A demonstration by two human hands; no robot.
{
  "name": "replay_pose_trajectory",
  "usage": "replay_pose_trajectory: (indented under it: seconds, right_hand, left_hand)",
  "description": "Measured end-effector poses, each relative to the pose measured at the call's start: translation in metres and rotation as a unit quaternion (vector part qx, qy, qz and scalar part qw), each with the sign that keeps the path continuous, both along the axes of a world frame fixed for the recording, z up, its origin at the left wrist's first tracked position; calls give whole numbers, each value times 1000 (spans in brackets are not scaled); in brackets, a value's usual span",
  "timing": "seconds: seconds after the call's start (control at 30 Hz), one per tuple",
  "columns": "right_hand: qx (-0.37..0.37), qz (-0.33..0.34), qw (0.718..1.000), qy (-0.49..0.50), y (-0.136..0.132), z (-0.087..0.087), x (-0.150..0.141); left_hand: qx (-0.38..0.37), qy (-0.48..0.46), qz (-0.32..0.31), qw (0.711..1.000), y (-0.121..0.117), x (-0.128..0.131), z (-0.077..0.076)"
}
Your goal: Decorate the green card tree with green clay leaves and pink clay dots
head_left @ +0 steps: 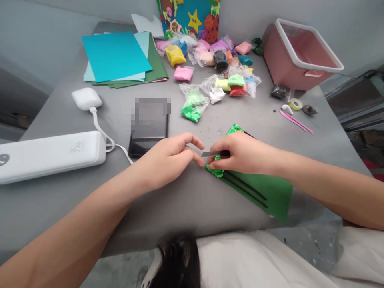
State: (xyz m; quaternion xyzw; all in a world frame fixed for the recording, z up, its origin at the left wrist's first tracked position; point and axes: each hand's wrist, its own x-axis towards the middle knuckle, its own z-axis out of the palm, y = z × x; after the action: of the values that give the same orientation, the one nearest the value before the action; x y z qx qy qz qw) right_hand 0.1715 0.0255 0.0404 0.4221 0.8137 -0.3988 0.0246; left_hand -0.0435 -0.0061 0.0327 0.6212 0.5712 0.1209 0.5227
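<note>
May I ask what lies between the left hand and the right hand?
In the head view, the thin blade of the knife held by the right hand lies there, pointing toward the left hand.

A smooth grey table (180, 208) stands before a pale grey wall (249, 16). Below lies a speckled grey floor (120, 270); a dark frame (355, 98) stands at the right.

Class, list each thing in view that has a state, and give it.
Right hand: closed on the knife
Knife: blade exposed
Left hand: fingers bent, apart
Green sheet: partly covered
Black strips: lying on it
Pink box: open-topped
Paper sheets: stacked
Clear bags: holding coloured lumps
Pink sticks: side by side
</note>
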Motion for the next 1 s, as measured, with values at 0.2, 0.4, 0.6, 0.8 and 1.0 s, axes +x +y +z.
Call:
replay_pose_trajectory:
  seconds: [0.2, 0.4, 0.6, 0.8, 1.0]
  right_hand:
    - [25, 8, 999, -19, 0, 0, -3]
    - [33, 18, 998, -44, -1, 2, -7]
    - [46, 14, 998, -39, -3, 0, -8]
    - [18, 2, 999, -37, 2, 2, -8]
    - [-15, -19, 999, -33, 15, 2, -5]
  left_hand:
    - [-6, 2, 13, 1000, -2, 2, 2]
    - [-20, 11, -4, 1000, -1, 0, 5]
    - [-21, 8, -10, 1000, 0, 0, 2]
    - [-27, 16, -13, 999, -1, -2, 1]
    - [-31, 1, -9, 999, 0, 0, 3]
